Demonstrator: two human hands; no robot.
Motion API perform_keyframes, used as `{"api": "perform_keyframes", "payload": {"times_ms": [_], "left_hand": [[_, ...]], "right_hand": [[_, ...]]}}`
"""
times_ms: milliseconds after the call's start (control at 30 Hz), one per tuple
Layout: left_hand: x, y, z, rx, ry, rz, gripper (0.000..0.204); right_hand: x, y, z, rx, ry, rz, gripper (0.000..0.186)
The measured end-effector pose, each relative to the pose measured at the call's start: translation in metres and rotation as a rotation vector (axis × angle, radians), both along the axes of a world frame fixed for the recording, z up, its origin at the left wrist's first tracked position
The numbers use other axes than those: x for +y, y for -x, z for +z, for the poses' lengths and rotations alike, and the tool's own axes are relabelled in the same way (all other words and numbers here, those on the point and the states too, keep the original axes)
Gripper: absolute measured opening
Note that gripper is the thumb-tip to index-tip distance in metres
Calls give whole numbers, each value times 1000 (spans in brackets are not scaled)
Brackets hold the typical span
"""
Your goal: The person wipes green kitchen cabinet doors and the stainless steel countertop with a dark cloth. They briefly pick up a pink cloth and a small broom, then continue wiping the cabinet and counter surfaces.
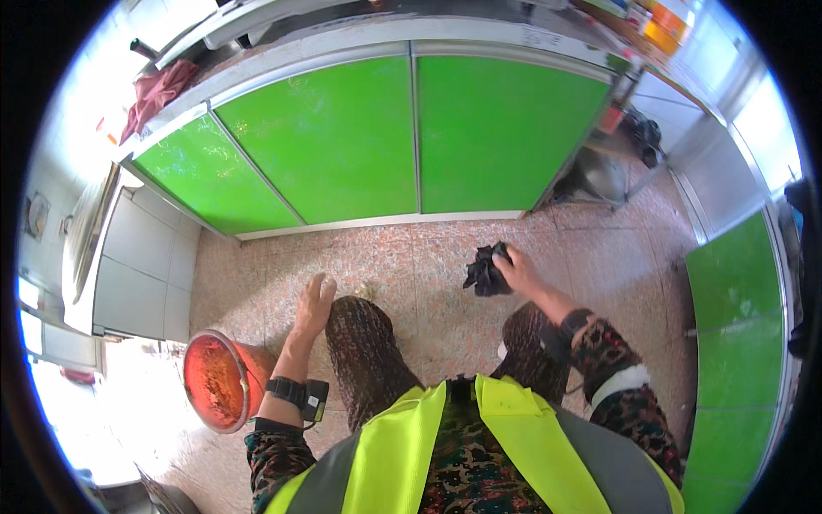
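- A black crumpled bundle (485,274) was held above the floor (449,330) by the right hand (516,271); whether it was made of cloth or thin plastic could not be told.
- The bundle was pinched between thumb and fingers at its right side, with most of its bulk left hanging out to the left of the grip.
- No clear long axis was shown by the bundle, its outline being ragged and roughly as broad as it was tall.
- From the left hand (318,301), the bundle was seen well apart to the right and slightly farther forward; the right hand was plainly the nearer one.
- Nothing was seen in the left hand, which was held loosely spread beside the left knee (355,321); whether the knee was touched could not be told.
- A small pale scrap (366,291) was seen on the floor between the hands, much nearer the left one.
- An orange-red bucket (259,364) was placed beside the left forearm, behind and to the left of the left hand.
- Ahead of both hands, the floor was bounded by the green panels (317,137) below the table (342,40).
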State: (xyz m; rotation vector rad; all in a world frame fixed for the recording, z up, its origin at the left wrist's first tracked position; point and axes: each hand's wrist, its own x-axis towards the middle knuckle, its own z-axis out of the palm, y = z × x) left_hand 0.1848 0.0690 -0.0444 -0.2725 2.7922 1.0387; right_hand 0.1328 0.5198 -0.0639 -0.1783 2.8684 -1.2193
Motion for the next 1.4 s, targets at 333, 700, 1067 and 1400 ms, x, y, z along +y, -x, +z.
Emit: {"api": "perform_keyframes", "payload": {"times_ms": [333, 700, 1067, 1400], "left_hand": [[105, -2, 87, -36, -1063, 79, 75], [149, 72, 53, -331, -1559, -307, 62], [84, 121, 37, -114, -1519, 159, 44], [71, 77, 52, -167, -1386, 135, 40]], "right_hand": [[-94, 12, 105, -44, 776, 183, 62], [-108, 36, 111, 418, 14, 266, 59], [-3, 173, 279, 1339, -437, -287, 72], [-78, 199, 301, 1467, -773, -92, 60]]}}
